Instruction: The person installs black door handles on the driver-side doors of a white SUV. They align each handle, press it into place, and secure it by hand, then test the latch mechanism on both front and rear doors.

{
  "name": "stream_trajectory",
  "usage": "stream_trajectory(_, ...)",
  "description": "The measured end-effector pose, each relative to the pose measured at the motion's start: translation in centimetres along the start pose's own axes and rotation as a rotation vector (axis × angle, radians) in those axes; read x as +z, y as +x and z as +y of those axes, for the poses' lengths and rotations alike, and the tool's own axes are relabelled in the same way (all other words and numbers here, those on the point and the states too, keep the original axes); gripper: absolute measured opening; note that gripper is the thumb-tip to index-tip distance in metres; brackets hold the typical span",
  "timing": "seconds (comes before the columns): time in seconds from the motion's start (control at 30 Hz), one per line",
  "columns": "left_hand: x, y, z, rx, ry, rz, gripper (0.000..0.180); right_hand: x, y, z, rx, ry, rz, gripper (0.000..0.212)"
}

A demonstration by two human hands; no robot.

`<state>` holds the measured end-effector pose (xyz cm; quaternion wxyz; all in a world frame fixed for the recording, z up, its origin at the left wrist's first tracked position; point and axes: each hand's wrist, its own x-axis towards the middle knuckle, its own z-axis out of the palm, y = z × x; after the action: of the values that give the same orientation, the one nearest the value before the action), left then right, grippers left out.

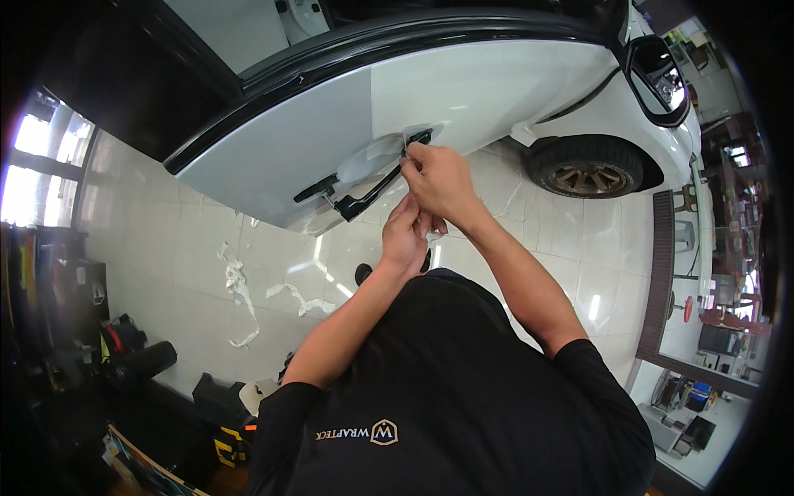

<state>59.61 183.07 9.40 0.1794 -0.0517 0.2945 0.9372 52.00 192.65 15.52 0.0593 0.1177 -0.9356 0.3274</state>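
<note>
- Handle (pixel 376 192), black, just off centre toward 11 o'clock; its rear end stands out from the door (pixel 496 87), with a black fitting (pixel 316 188) just beside it.
- Right hand (pixel 442 182), near 1 o'clock: fingers bunched at the handle's front end; whether they pinch the handle or something thin beside it cannot be told.
- Left hand (pixel 404 244), at centre, just below the right: fingers curled, a white scrap (pixel 433 236) beside them; whether gripped cannot be told.
- Handling, as a judgement: close work at this end favours a light fingertip pinch, steady wrists and the handle's free end kept off the paint.
- Door surface: grey toward 11 o'clock, white toward 1, parted by a straight edge.
- Wheel (pixel 587 169), 2 o'clock.
- White strips (pixel 237 285) on the floor (pixel 194 248), between 8 and 9 o'clock.
- Black box (pixel 213 398), near 8 o'clock; contents not discernible.
</note>
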Motion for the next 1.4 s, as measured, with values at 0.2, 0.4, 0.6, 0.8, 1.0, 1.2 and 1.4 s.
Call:
stream_trajectory(0.2, 1.1, -2.8, -0.8, 0.033, -0.143, 0.353, 0.031, 1.0, -3.2, -1.9, -0.039, 0.126, -0.109, 0.026)
stream_trajectory(0.4, -3.0, -9.3, 1.4, 0.004, 0.457, -0.131, 0.042, -1.3, -9.7, -4.9, -0.132, 0.183, -0.092, 0.031)
stream_trajectory(0.6, -2.4, -9.2, 4.5, 0.135, 0.686, 0.101, 0.049, -4.1, -6.7, -0.2, 0.03, -0.075, -0.087, 0.037)
stream_trajectory(0.8, -5.9, -12.7, 3.3, -0.041, 0.921, 0.264, 0.054, -3.1, -1.2, 3.7, 0.041, -0.014, -0.072, 0.042)
stream_trajectory(1.0, -6.4, -13.6, 0.6, 0.064, 1.534, 0.338, 0.036, -0.4, 3.5, 0.2, -0.004, -0.122, 0.037, 0.043)
stream_trajectory(1.2, -10.7, -13.0, 0.6, -0.102, 1.31, 0.601, 0.025, 1.8, 3.9, -0.2, 0.032, -0.041, 0.223, 0.036)
stream_trajectory(1.4, -21.7, -13.0, 3.9, -0.088, 1.248, 0.549, 0.028, 4.7, 4.6, -0.9, 0.218, 0.178, 0.382, 0.027)
